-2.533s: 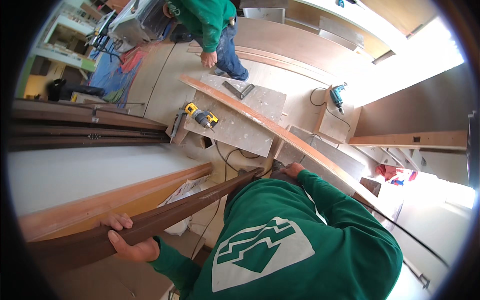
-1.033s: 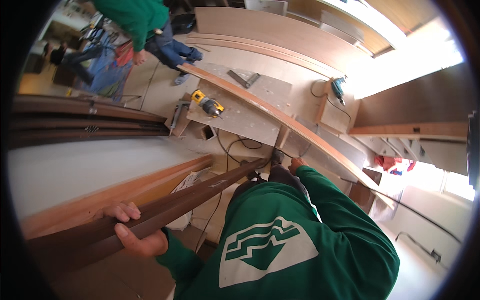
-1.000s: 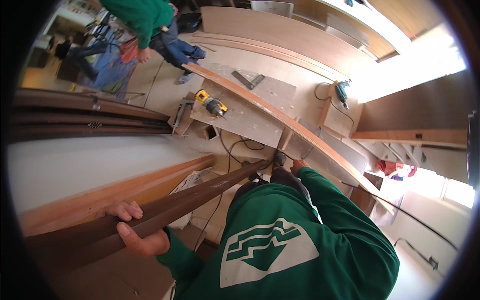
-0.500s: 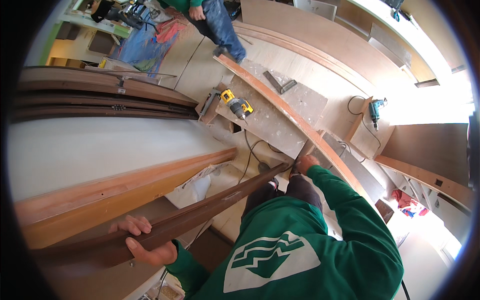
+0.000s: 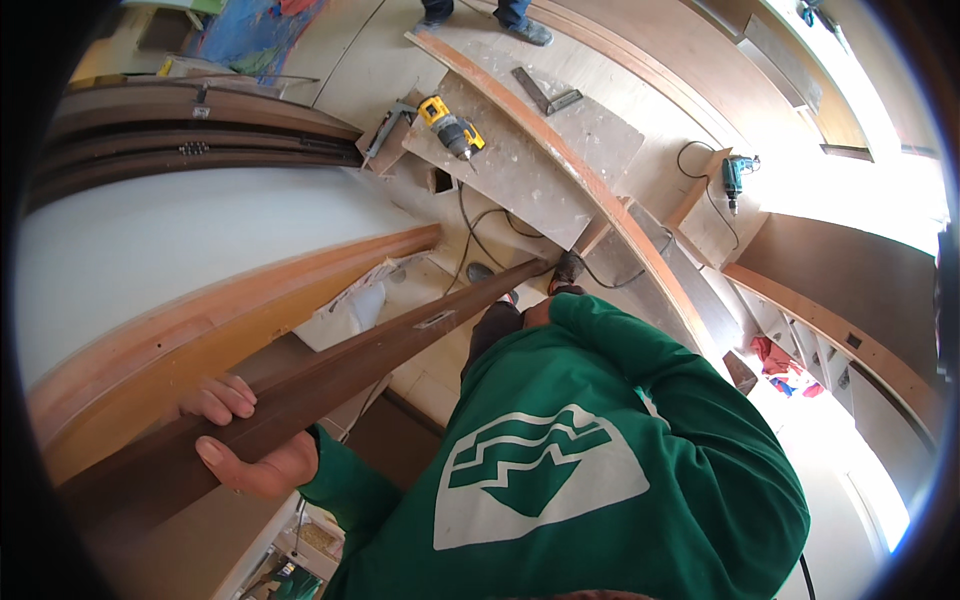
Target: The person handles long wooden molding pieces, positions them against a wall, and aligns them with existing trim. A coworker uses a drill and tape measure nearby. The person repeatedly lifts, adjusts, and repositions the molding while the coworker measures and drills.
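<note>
A long dark brown door-frame profile runs slantwise from the lower left to the floor by my feet. A pale narrow slot shows in its upper face. My left hand is closed around its near end, the thumb on one side and the fingers over the far edge. My right hand is low by my thigh, beside the far part of the profile. Its fingers are hidden, so I cannot tell whether it touches the profile.
A low worktable carries a yellow drill, a metal square and a long wooden strip. A teal drill lies on a box at right. Cables trail near my feet. Another person's shoes stand beyond.
My right hand has drawn back from near the profile's far end toward my thigh. The profile has turned so its slot shows. The view has shifted; the other person shows less.
</note>
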`<state>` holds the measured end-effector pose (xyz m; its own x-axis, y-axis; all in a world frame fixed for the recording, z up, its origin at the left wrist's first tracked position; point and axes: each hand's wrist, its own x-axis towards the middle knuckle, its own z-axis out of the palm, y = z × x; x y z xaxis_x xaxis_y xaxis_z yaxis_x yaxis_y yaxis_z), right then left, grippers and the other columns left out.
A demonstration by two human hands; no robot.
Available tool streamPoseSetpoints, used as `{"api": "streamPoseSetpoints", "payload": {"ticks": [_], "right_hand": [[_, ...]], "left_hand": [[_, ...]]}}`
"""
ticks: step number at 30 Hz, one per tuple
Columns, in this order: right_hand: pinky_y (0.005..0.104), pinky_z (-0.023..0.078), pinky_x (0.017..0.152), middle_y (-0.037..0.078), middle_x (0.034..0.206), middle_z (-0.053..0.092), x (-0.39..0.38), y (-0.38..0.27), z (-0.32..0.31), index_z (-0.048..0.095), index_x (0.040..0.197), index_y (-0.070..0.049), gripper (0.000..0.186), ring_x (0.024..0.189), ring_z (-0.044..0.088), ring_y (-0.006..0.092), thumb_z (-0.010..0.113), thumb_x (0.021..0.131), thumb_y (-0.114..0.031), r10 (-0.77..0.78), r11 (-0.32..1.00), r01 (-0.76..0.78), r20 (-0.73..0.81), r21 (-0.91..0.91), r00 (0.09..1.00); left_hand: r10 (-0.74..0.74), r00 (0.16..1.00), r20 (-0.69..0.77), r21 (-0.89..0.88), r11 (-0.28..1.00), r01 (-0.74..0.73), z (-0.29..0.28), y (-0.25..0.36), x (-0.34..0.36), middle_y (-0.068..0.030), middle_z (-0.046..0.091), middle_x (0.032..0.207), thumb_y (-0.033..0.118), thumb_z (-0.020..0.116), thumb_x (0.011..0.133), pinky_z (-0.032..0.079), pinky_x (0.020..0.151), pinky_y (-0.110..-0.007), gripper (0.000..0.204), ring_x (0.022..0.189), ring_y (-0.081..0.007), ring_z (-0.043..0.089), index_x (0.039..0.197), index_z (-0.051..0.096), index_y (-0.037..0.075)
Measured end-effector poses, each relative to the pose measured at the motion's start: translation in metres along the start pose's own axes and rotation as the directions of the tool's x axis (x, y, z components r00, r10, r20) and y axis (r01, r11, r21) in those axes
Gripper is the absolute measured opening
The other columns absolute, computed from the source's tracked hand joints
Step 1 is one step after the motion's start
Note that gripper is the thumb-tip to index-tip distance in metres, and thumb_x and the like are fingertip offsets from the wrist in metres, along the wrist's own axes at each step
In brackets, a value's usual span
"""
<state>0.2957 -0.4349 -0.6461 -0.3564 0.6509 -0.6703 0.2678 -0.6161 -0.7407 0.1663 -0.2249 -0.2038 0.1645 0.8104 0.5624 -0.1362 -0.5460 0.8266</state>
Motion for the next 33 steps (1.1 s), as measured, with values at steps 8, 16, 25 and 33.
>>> {"api": "streamPoseSetpoints", "payload": {"ticks": [8, 16, 25, 33], "right_hand": [[0.0538, 0.053, 0.092, 0.015, 0.109, 0.076, 0.036, 0.015, 0.041, 0.080, 0.101, -0.016, 0.026, 0.110, 0.070, 0.0384, 0.069, 0.089, -0.037, 0.040, 0.973, -0.066, -0.119, -0.222, 0.992], [0.0506, 0.055, 0.081, 0.015, 0.096, 0.076, 0.030, 0.014, 0.037, 0.078, 0.103, -0.013, 0.029, 0.093, 0.073, 0.0366, 0.072, 0.085, -0.034, -0.086, 0.962, 0.019, -0.236, -0.272, 0.968], [0.0497, 0.057, 0.088, 0.017, 0.101, 0.077, 0.045, 0.035, 0.038, 0.080, 0.107, -0.018, 0.035, 0.098, 0.074, 0.0377, 0.071, 0.085, -0.042, -0.115, 0.953, 0.050, -0.204, -0.298, 0.972], [0.0529, 0.053, 0.102, 0.023, 0.115, 0.075, 0.055, 0.041, 0.031, 0.080, 0.115, -0.018, 0.044, 0.107, 0.073, 0.0412, 0.064, 0.092, -0.052, 0.031, 0.959, -0.108, -0.282, -0.262, 0.959]], "left_hand": [[0.027, 1.000, -0.004, 0.008, 1.000, -0.027, -0.027, -0.011, 0.008, -0.0078, 0.047, 0.086, 0.040, 0.060, 0.095, 0.040, 0.063, -0.029, 0.047, 0.069, -0.0152, 0.048, 0.111, 0.047, -0.003], [0.011, 1.000, 0.009, 0.000, 1.000, -0.011, -0.034, -0.012, 0.014, -0.0078, 0.048, 0.085, 0.040, 0.064, 0.091, 0.042, 0.062, -0.027, 0.048, 0.068, -0.0147, 0.049, 0.104, 0.047, -0.003], [-0.004, 1.000, 0.009, -0.086, 0.996, 0.005, -0.040, -0.013, 0.011, -0.0081, 0.049, 0.089, 0.036, 0.068, 0.088, 0.044, 0.064, -0.029, 0.056, 0.071, -0.0151, 0.049, 0.120, 0.045, -0.004], [0.031, 0.998, 0.049, -0.146, 0.989, -0.024, -0.045, -0.013, 0.014, -0.0087, 0.051, 0.092, 0.026, 0.066, 0.092, 0.043, 0.068, -0.028, 0.061, 0.075, -0.0146, 0.049, 0.138, 0.041, -0.005]]}}
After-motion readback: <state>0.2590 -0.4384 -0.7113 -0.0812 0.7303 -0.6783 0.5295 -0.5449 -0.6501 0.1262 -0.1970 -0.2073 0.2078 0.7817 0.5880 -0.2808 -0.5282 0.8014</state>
